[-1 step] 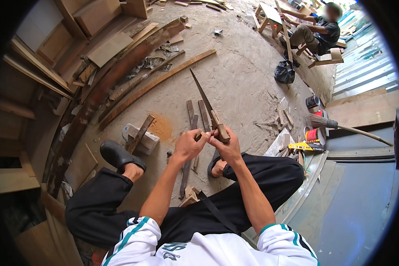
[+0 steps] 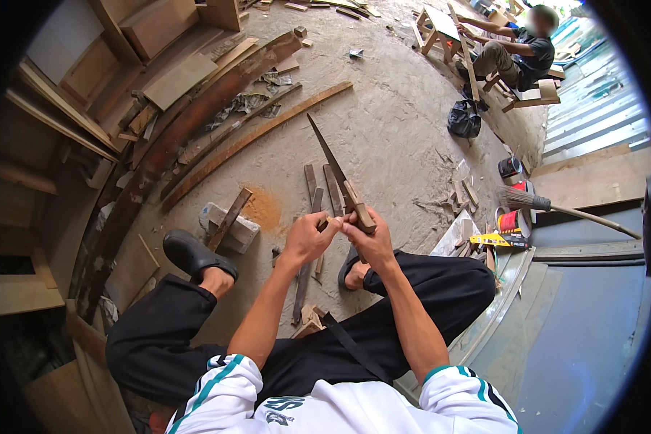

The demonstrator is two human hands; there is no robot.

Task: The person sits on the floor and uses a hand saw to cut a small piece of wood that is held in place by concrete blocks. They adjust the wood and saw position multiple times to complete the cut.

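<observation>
A hand saw (image 2: 328, 150) points up and away from me, its long blade narrowing to a tip over the concrete floor. My right hand (image 2: 369, 240) is closed around the saw by its wooden handle (image 2: 364, 217). Close against it, my left hand (image 2: 309, 237) is closed in a pinch on a small piece of wood (image 2: 330, 220), mostly covered by the fingers. The thumbs of both hands nearly meet. Below and beyond the hands lie dark wooden strips (image 2: 301, 293) on the floor. Left of them, a short wooden strip (image 2: 231, 214) leans across a pale block (image 2: 237, 233).
Sawdust (image 2: 265, 208) lies beside the block. Long wooden battens (image 2: 267, 132) and wooden cabinets (image 2: 159, 29) line the left. On the right are a broom (image 2: 524, 198), paint cans (image 2: 510, 168) and a yellow box (image 2: 499, 239). Another person (image 2: 521, 54) sits at the far right near a black bag (image 2: 464, 119).
The saw's tip has shifted very slightly to the left. Both hands keep their places and grips.
</observation>
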